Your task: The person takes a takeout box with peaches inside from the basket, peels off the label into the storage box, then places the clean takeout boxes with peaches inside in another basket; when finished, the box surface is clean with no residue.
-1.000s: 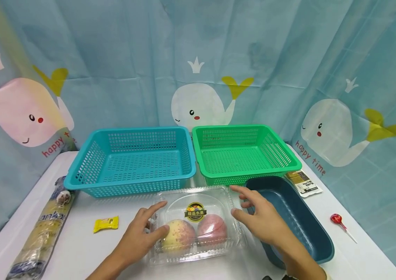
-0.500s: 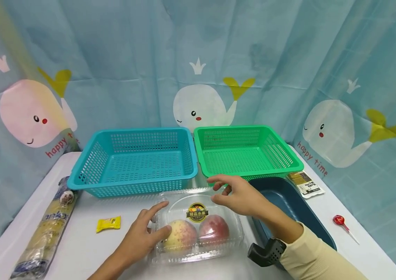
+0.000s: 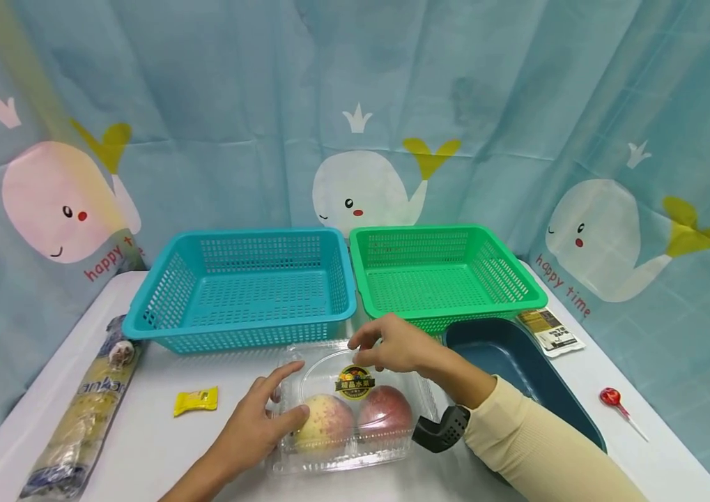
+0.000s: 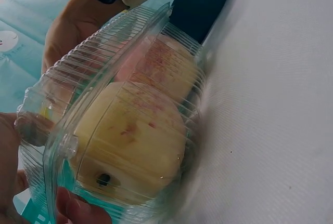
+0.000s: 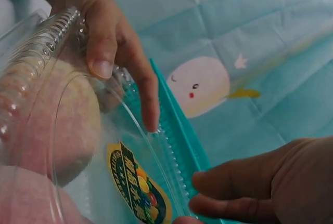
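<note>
Clear plastic forms the clamshell box (image 3: 355,404) that sits on the near middle of the white table (image 3: 141,446), shut over two peaches (image 3: 355,418), with a round label (image 3: 355,382) on its lid. On the box's left end the left hand (image 3: 254,425) rests with its fingers spread and only lightly bent, thumb against the near-left side and forefinger reaching along the lid's left edge; the right wrist view shows those fingers (image 5: 104,52) pressing the ribbed rim. From the right, the right hand (image 3: 392,346) reaches over the far edge of the lid, fingers curled close together at the rim, though whether they pinch it cannot be told. Just right of the box lies a dark blue tub (image 3: 555,404), and further right a red lollipop (image 3: 612,399). Left of the box lie a small yellow sweet (image 3: 195,400) and, near the left edge, a long wrapped roll (image 3: 81,411). Beyond the box stand a blue basket (image 3: 242,289) on the left and a green basket (image 3: 442,275) on the right, side by side, with a small packet (image 3: 550,331) by the green one's right corner. Behind hangs a whale-print curtain (image 3: 355,104).
</note>
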A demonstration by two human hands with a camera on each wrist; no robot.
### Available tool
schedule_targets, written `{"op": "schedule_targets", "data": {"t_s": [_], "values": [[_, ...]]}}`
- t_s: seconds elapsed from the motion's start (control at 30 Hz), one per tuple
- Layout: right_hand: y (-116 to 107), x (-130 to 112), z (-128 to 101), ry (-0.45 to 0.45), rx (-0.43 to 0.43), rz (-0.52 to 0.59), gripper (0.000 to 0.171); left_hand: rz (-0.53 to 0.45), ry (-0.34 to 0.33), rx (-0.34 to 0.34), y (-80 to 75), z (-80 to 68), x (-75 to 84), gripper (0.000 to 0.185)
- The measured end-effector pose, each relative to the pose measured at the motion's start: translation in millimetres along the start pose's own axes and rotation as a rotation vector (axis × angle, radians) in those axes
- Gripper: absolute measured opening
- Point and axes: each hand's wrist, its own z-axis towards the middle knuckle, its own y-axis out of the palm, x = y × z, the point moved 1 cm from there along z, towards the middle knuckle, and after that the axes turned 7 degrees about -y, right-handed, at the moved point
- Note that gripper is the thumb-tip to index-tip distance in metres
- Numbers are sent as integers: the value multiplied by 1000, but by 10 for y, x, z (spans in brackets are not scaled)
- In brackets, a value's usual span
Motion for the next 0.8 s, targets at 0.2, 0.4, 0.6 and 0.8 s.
{"op": "schedule_targets", "data": {"t_s": [0.2,0.4,0.6,0.8], "values": [[85,-18,48,-21,17,-46,7,-13,-13,-11,6,-8,-2,63],[131,-42,35,-50,28,-209,17,-51,-56,-23,7,-14,14,64],[152,4,2,-98,37,-209,19,-104,-87,-45,13,-21,19,64],[157,84,-62,-176,82,-93,20,-116,-76,-48,30,-13,10,64]]}}
